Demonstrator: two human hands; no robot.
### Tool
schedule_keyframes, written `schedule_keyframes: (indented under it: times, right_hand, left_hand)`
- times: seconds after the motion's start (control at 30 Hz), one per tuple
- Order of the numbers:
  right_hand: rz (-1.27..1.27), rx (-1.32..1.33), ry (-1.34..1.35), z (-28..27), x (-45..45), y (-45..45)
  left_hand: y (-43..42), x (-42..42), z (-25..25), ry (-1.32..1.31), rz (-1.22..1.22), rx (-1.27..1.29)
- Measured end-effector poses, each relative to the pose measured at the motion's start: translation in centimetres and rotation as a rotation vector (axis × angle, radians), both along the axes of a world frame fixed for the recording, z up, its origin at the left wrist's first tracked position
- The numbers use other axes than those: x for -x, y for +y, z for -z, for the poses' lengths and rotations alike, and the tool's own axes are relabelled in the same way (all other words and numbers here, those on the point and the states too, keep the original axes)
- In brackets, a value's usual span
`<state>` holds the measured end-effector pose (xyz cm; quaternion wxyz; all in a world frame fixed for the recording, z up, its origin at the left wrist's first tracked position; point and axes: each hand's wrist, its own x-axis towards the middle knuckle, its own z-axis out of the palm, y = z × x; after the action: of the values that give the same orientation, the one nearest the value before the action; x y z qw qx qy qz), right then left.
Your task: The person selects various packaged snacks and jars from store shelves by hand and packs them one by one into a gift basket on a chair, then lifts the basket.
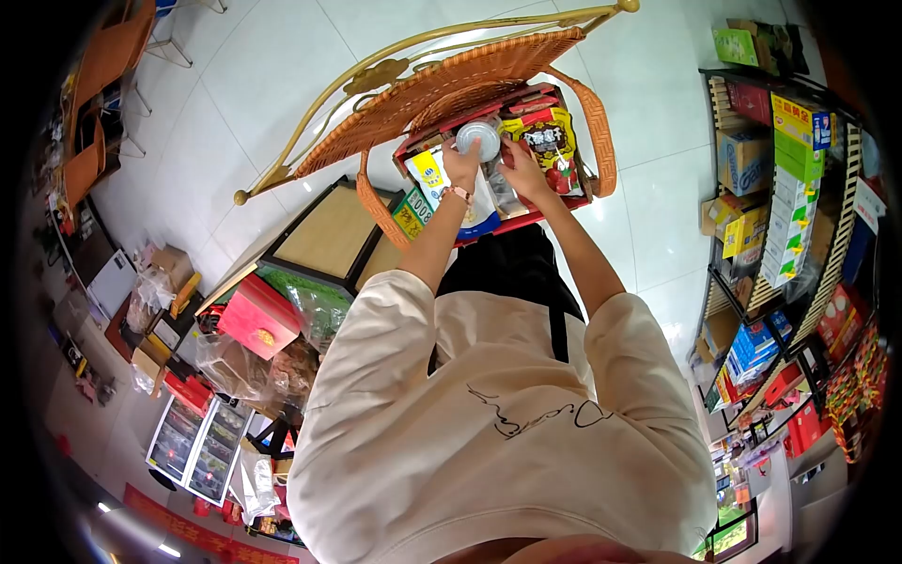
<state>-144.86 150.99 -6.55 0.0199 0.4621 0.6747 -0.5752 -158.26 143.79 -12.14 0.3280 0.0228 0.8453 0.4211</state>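
Observation:
My left hand, with a band on its wrist, grips a round silver-topped can, the thumb lying on its top. Just right of the can, my right hand has its fingers closed; what they pinch, if anything, I cannot make out. Both hands are over an open red box resting on a wicker chair. Below my left hand lies a white, yellow and blue packet. A red, yellow and black food bag fills the box's right side.
The wicker chair has a curved gold frame and looped armrests. A low table with a red gift box stands at the left. Slatted shelves with cartons line the right. Pale floor tiles surround the chair.

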Motion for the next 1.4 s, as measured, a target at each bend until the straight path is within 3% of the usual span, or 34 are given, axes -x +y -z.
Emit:
schedule_keyframes:
  times: [0.1, 0.23, 0.37, 0.4, 0.5, 0.63, 0.7, 0.77, 0.8, 0.9, 0.93, 1.03, 1.07, 1.17, 1.2, 1.3, 1.4]
  right_hand:
    - [0.001, 0.092, -0.024, 0.7, 0.4, -0.1]
    - [-0.024, 0.115, -0.043, 1.4, 0.5, -1.1]
    - [-0.051, 0.089, -0.060, 0.7, 0.3, -1.4]
    - [-0.064, 0.055, -0.066, 0.4, 0.2, -1.3]
    - [-0.107, 0.004, -0.123, -0.5, -0.1, -1.3]
    - [-0.155, 0.002, -0.164, -0.4, -0.6, -1.2]
    - [-0.170, -0.050, -0.150, 0.1, -0.9, -1.1]
    - [0.029, -0.004, -0.084, 0.6, -1.2, -0.7]
    - [0.128, 0.019, -0.047, 1.0, -1.2, -0.4]
    - [0.369, -0.092, 0.076, 2.6, -1.8, 0.0]
    - [0.372, -0.066, 0.033, 1.6, -1.9, 0.6]
    - [0.378, -0.217, -0.044, -0.1, -1.3, 1.8]
    - [0.260, -0.317, -0.068, -1.4, -1.2, 2.2]
    - [0.027, -0.567, 0.019, -2.1, -0.8, 2.3]
    - [-0.104, -0.592, -0.018, -1.6, -0.5, 2.2]
    - [-0.262, -0.653, -0.061, -1.6, 1.0, 1.3]
    - [-0.251, -0.627, -0.118, -1.5, 1.9, 1.3]
  left_hand:
    - [-0.1, 1.2, -1.1, -0.276, 0.010, 0.138]
    - [-1.1, 2.6, -1.3, -0.387, -0.072, 0.127]
    - [-1.1, 2.2, -1.3, 0.041, 0.023, 0.077]
    - [0.1, 2.0, -3.7, 0.009, 0.010, -0.014]
    - [2.2, -0.4, -5.9, 0.337, 0.239, 0.283]
    - [3.3, -0.7, -7.2, 0.199, 0.297, 0.462]
    - [3.3, -0.5, -7.3, 0.247, 0.288, 0.405]
    - [1.8, 0.9, -7.1, 0.212, 0.305, 0.302]
    - [0.4, 2.2, -5.0, 0.068, 0.387, 0.257]
    - [-2.3, 2.0, -0.1, -0.158, 0.091, 0.112]
    - [-2.0, 1.6, -0.4, -0.126, 0.112, 0.070]
    - [0.5, 0.6, -2.3, -0.386, -0.006, -0.076]
    - [-0.2, 0.5, 0.8, -0.378, 0.008, -0.205]
    - [-0.2, 1.1, -1.9, -0.501, -0.010, -0.172]
    - [-1.9, 1.6, 1.6, -0.403, 0.084, -0.130]
    - [-2.3, 2.1, 1.1, -0.358, 0.082, -0.165]
    - [-2.0, 1.7, 0.4, -0.222, 0.048, -0.180]
